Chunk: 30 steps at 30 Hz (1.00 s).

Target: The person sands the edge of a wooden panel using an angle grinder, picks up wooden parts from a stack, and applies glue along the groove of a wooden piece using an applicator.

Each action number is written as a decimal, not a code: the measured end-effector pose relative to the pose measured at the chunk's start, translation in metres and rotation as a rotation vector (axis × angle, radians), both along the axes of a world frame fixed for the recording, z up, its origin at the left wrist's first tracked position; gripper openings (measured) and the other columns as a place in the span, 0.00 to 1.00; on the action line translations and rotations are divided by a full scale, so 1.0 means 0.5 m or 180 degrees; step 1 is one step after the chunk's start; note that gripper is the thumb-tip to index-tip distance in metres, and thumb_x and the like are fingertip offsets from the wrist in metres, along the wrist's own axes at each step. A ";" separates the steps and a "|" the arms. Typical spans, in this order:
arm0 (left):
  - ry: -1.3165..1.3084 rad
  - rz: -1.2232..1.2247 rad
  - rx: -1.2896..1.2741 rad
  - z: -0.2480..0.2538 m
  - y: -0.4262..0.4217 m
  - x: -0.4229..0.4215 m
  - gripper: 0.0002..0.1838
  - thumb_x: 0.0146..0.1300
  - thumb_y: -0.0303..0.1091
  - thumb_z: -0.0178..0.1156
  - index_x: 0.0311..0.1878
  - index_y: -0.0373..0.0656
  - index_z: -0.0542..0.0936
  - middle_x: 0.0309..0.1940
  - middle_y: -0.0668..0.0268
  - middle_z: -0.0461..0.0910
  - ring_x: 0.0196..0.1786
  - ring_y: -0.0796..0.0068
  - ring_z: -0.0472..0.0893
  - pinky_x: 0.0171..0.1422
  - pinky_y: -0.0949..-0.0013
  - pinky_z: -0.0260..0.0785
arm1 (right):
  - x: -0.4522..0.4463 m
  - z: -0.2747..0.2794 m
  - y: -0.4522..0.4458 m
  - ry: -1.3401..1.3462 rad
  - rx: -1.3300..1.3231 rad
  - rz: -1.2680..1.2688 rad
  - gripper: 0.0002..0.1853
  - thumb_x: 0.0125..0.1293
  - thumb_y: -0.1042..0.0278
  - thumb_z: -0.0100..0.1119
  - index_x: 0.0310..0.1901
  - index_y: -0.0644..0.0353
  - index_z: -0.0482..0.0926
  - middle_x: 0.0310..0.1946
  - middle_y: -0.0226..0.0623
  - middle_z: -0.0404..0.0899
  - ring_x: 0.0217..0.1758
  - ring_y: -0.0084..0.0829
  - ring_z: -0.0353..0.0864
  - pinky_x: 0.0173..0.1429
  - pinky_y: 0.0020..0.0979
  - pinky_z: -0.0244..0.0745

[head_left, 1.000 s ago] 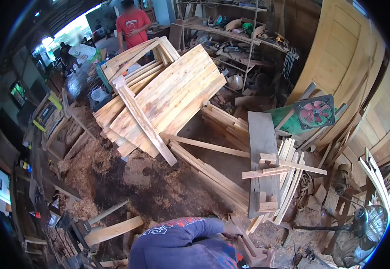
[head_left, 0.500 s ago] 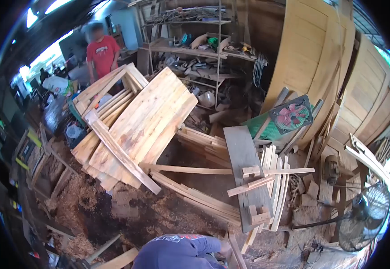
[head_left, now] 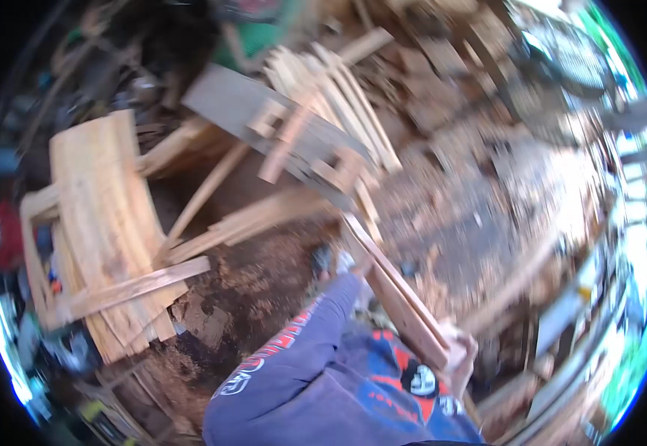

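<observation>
Swung the view round and down since half a second ago, bringing two hands and one long wooden piece (head_left: 405, 314) more fully into sight. Pushed the wide boards (head_left: 100, 201) farther left in view too.

Holds the piece aslant in front of the torso, above the littered floor, far end close to the grey plank (head_left: 223, 91). Shows two long edges on it, side by side; cannot tell whether made of one part or two. Has the right hand (head_left: 460, 355) curled round the near end. Has the left hand (head_left: 364, 265) against the far half, too blurred to tell whether closed or only laid along it.

Counts two blocks (head_left: 338, 168) on the grey plank, well apart, with one short stick (head_left: 286, 145) between, jutting past the edge. Counts at least four pale strips (head_left: 346, 97) fanned out just beyond the plank. Finds one slim stick (head_left: 208, 193) slanting between plank and wide boards, near a stack of lengths (head_left: 264, 214) too blurred to count. Sees one narrow board (head_left: 130, 291) laid across the several overlapping wide boards. Catches one person in red (head_left: 4, 234), blurred, at far left.
</observation>
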<state>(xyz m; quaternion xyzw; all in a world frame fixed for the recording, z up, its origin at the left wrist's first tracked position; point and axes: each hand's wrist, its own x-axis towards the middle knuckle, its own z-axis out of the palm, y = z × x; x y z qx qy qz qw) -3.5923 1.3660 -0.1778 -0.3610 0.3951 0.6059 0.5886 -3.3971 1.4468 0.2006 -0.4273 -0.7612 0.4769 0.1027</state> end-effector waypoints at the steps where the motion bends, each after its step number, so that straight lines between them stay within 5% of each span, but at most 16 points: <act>1: -0.0133 0.0071 -0.0122 -0.005 0.031 0.017 0.28 0.68 0.53 0.61 0.63 0.43 0.80 0.52 0.48 0.85 0.57 0.51 0.85 0.61 0.48 0.78 | 0.021 -0.019 0.013 0.0126 -0.0414 -0.0430 0.47 0.45 0.59 0.89 0.66 0.57 0.69 0.57 0.41 0.79 0.60 0.36 0.80 0.72 0.41 0.72; 2: -0.0204 0.0124 -0.0236 -0.008 0.055 0.032 0.28 0.69 0.53 0.61 0.64 0.43 0.80 0.53 0.48 0.84 0.58 0.52 0.84 0.62 0.48 0.78 | 0.079 -0.074 0.034 0.0228 -0.1087 -0.1001 0.48 0.47 0.59 0.89 0.66 0.60 0.67 0.60 0.46 0.79 0.64 0.40 0.79 0.73 0.43 0.70; 4: -0.0246 0.0213 -0.0423 -0.029 0.099 0.061 0.30 0.70 0.54 0.60 0.66 0.43 0.79 0.55 0.48 0.84 0.60 0.52 0.84 0.64 0.48 0.78 | 0.115 -0.086 0.108 -0.0036 -0.0863 -0.0616 0.49 0.49 0.59 0.88 0.67 0.62 0.65 0.62 0.52 0.78 0.67 0.45 0.78 0.73 0.45 0.68; 5: -0.0218 0.0256 -0.0401 -0.058 0.096 0.077 0.30 0.68 0.54 0.62 0.64 0.43 0.79 0.53 0.50 0.84 0.58 0.53 0.84 0.63 0.50 0.78 | 0.082 -0.036 0.092 -0.0381 0.0055 0.0343 0.48 0.49 0.60 0.88 0.67 0.62 0.65 0.62 0.53 0.78 0.67 0.46 0.79 0.73 0.45 0.68; 9: 0.0121 0.0422 -0.0404 -0.170 0.159 0.162 0.29 0.57 0.51 0.69 0.56 0.41 0.79 0.45 0.57 0.83 0.47 0.56 0.83 0.58 0.55 0.78 | 0.179 -0.079 0.236 -0.0336 0.0057 0.0450 0.47 0.49 0.59 0.88 0.66 0.63 0.67 0.61 0.52 0.78 0.65 0.45 0.80 0.70 0.44 0.71; 11: 0.0160 0.0530 -0.0523 -0.177 0.213 0.203 0.30 0.56 0.49 0.68 0.58 0.39 0.79 0.49 0.53 0.83 0.51 0.53 0.83 0.62 0.56 0.76 | 0.228 -0.083 0.303 -0.0404 -0.0511 0.0208 0.48 0.46 0.60 0.89 0.65 0.62 0.66 0.58 0.52 0.79 0.62 0.43 0.82 0.68 0.42 0.73; 15: 0.0149 -0.0243 -0.0864 -0.114 0.339 0.249 0.37 0.58 0.52 0.65 0.63 0.33 0.77 0.55 0.45 0.82 0.57 0.47 0.82 0.69 0.56 0.72 | 0.327 -0.077 0.391 -0.0286 -0.0725 -0.0225 0.49 0.45 0.58 0.90 0.65 0.61 0.65 0.56 0.50 0.81 0.60 0.43 0.83 0.66 0.41 0.76; 18: 0.0412 -0.0749 -0.0221 -0.018 0.423 0.319 0.37 0.58 0.54 0.65 0.66 0.40 0.77 0.60 0.48 0.82 0.61 0.47 0.80 0.73 0.51 0.70 | 0.363 0.008 0.465 -0.0263 -0.0848 -0.0520 0.47 0.45 0.61 0.86 0.64 0.60 0.65 0.55 0.50 0.80 0.58 0.43 0.84 0.64 0.40 0.78; 21: -0.0468 -0.1347 -0.0346 -0.097 0.475 0.390 0.39 0.58 0.52 0.69 0.71 0.47 0.73 0.71 0.54 0.75 0.71 0.46 0.74 0.79 0.38 0.62 | 0.400 0.111 0.485 -0.0525 -0.0610 -0.0838 0.45 0.43 0.64 0.81 0.64 0.59 0.66 0.52 0.52 0.81 0.56 0.45 0.84 0.62 0.41 0.78; 23: -0.0930 -0.1927 -0.0299 -0.036 0.566 0.426 0.42 0.58 0.52 0.71 0.74 0.47 0.69 0.76 0.54 0.69 0.76 0.46 0.68 0.80 0.31 0.55 | 0.457 0.133 0.468 -0.0637 -0.0538 -0.1329 0.45 0.43 0.62 0.81 0.63 0.59 0.67 0.51 0.54 0.82 0.55 0.48 0.85 0.62 0.42 0.79; 27: -0.0431 -0.2995 -0.0417 0.077 0.733 0.519 0.47 0.59 0.58 0.66 0.78 0.46 0.64 0.78 0.49 0.66 0.77 0.41 0.66 0.78 0.26 0.52 | 0.537 0.149 0.411 -0.0521 -0.0152 -0.1938 0.43 0.44 0.60 0.79 0.63 0.56 0.66 0.51 0.57 0.82 0.55 0.55 0.86 0.62 0.45 0.80; 30: -0.0522 -0.3236 -0.0066 0.055 0.826 0.567 0.49 0.57 0.56 0.68 0.79 0.46 0.63 0.79 0.47 0.63 0.77 0.38 0.64 0.80 0.26 0.49 | 0.569 0.144 0.354 -0.0684 0.0130 -0.2296 0.43 0.45 0.61 0.78 0.63 0.56 0.66 0.52 0.58 0.81 0.56 0.57 0.85 0.63 0.45 0.79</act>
